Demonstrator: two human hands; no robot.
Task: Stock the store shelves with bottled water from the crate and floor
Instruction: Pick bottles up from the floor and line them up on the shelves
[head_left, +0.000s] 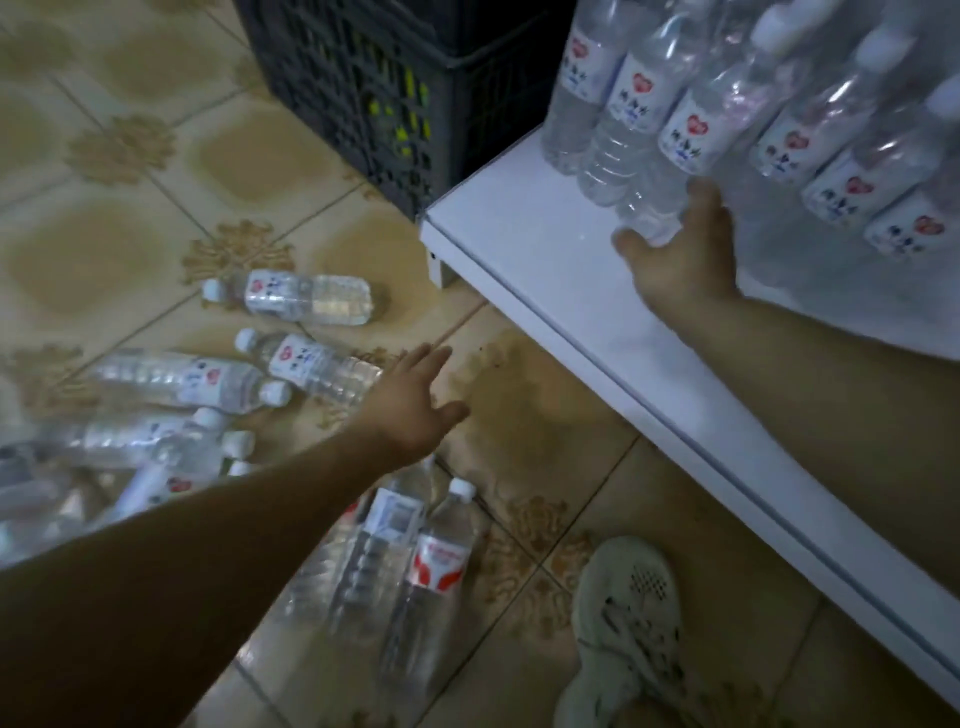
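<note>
Right hand (680, 254) grips bottle (675, 150) base on shelf (519, 234); I'd seat it upright before letting go. Left hand (410, 405) spread, empty, near floor bottles (317, 361).

There is one dark crate (363, 78) and one white shelf (519, 234). At least six shelf bottles (628, 93) show labels; those behind blur together. At least eight floor bottles (291, 296) lie scattered, the left pile too blurred to count. One shoe (628, 623) is visible.
</note>
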